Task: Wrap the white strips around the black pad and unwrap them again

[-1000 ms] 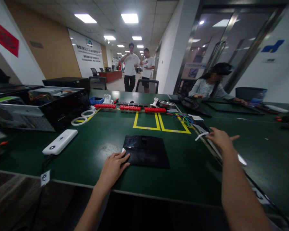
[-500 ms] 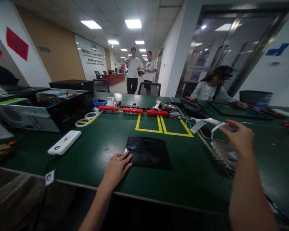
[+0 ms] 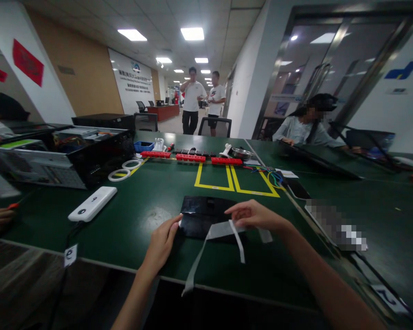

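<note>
Panel [image 3: 201,217], blk, lying flat on green tabletop [image 3: 147,190] nr its front edge, between the hands. L hand [image 3: 162,242] at panel's left edge, fingertips touching, fingers close together; can't tell if pinching the edge or only resting against it. R hand [image 3: 256,215] over panel's right part, thumb & fingertips closed on whitish strips [image 3: 223,230]: wider piece stretching left across the panel, long narrow tail dangling down-left past the tabletop's front edge in this view, shorter tail hanging nr the middle, another bit showing below the hand on the right. Contact between strips & panel: can't tell. Beyond panel: yellow tape outlines [image 3: 204,185] on tabletop, then row of red bars [image 3: 190,157], w/ blue tray [image 3: 143,147] to the left & round metal dish [image 3: 241,152] to the right. Left of panel: white box [image 3: 96,201] w/ blk markings, cable at its near end, small tag [image 3: 70,255] on that. Farther left, white rings [image 3: 119,180] nr open PC case [image 3: 105,158]. Right of panel: coloured wires [image 3: 275,179], dark phone-like slab [image 3: 298,189], pixelated obj just beside. Co-worker's hand [image 3: 0,220] at left edge of view, nr orange-red tool end [image 3: 13,206]. Across tabletop at right, seated person [image 3: 294,128]; in background, two people standing, white tops.
</note>
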Motion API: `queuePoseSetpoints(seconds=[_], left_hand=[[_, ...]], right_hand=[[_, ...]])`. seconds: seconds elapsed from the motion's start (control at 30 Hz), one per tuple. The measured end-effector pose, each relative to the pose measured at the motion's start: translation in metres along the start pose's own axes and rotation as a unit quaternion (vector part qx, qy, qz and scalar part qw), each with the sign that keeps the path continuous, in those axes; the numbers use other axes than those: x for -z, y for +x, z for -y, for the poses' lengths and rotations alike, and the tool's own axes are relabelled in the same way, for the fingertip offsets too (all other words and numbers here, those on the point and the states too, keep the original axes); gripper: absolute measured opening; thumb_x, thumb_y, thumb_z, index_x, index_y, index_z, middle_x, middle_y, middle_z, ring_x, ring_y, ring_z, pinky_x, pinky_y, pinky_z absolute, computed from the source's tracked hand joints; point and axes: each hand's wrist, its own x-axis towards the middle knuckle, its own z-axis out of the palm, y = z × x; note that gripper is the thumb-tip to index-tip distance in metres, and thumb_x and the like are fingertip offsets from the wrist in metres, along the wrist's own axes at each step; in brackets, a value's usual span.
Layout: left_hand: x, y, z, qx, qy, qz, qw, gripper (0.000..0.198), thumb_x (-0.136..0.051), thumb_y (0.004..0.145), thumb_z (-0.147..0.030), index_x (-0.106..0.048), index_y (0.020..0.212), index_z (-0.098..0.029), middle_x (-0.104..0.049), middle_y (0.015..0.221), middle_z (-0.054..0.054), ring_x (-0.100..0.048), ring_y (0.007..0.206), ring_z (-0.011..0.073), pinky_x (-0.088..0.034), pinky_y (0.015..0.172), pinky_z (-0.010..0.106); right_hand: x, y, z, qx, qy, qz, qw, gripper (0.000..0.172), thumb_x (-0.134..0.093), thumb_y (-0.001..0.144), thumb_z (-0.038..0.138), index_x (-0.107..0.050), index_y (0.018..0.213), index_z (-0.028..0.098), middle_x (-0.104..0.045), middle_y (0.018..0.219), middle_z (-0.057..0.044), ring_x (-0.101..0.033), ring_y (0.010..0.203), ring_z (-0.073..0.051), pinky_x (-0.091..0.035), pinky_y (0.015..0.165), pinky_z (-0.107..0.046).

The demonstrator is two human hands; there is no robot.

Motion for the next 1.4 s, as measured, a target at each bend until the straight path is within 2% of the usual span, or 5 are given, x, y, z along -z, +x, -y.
queuePoseSetpoints(seconds=[0.17,0.37,0.53,1.23,1.4], left_hand=[[0.0,-0.002,-0.007,-0.026,0.014,0.103,0.994,0.034,-0.045,0.091,-0.038,-0.061,0.118,-0.025,-0.071,0.1,0.003,-0.066,0.091,0.0197,-0.049,0.083,0.033],[-0.009,-0.001,0.004,-0.172,0.15,0.033,0.973,0.031,-0.058,0.084,-0.027,-0.063,0.115,-0.027,-0.061,0.123,0.007,-0.057,0.106,0.0251,-0.046,0.091,0.045],[-0.015,-0.003,0.006,-0.246,0.172,0.097,0.949,0.039,-0.052,0.088,-0.026,-0.053,0.127,-0.024,-0.055,0.131,0.005,-0.047,0.124,0.0224,-0.037,0.103,0.046],[-0.016,-0.003,0.001,-0.182,0.175,0.156,0.955,0.044,-0.043,0.093,-0.025,-0.039,0.137,-0.026,-0.05,0.136,0.006,-0.041,0.129,0.0202,-0.032,0.107,0.045],[-0.021,-0.004,0.005,-0.187,0.189,0.148,0.953,0.044,-0.044,0.093,-0.026,-0.039,0.136,-0.024,-0.051,0.135,0.008,-0.044,0.126,0.0214,-0.033,0.106,0.044]], right_hand=[[-0.047,0.032,-0.011,0.017,-0.055,-0.023,0.998,0.044,-0.067,0.07,0.039,-0.066,0.107,0.016,-0.066,0.083,-0.005,-0.057,0.067,-0.013,-0.043,0.05,-0.021],[-0.068,0.046,-0.021,0.081,-0.187,-0.166,0.965,0.021,-0.062,0.075,0.026,-0.07,0.093,0.017,-0.067,0.085,-0.005,-0.059,0.072,-0.015,-0.047,0.066,-0.028],[-0.077,0.053,-0.022,0.122,-0.237,-0.195,0.944,0.02,-0.059,0.075,0.011,-0.068,0.092,0.016,-0.067,0.091,-0.005,-0.06,0.082,-0.016,-0.046,0.075,-0.028],[-0.091,0.057,-0.026,0.141,-0.434,-0.189,0.869,0.019,-0.048,0.088,0.017,-0.066,0.096,0.016,-0.064,0.096,-0.007,-0.054,0.09,-0.02,-0.045,0.078,-0.035],[-0.102,0.046,-0.027,0.135,-0.491,-0.157,0.846,0.031,-0.039,0.093,0.026,-0.061,0.111,0.014,-0.061,0.114,-0.015,-0.055,0.104,-0.026,-0.044,0.086,-0.043]])
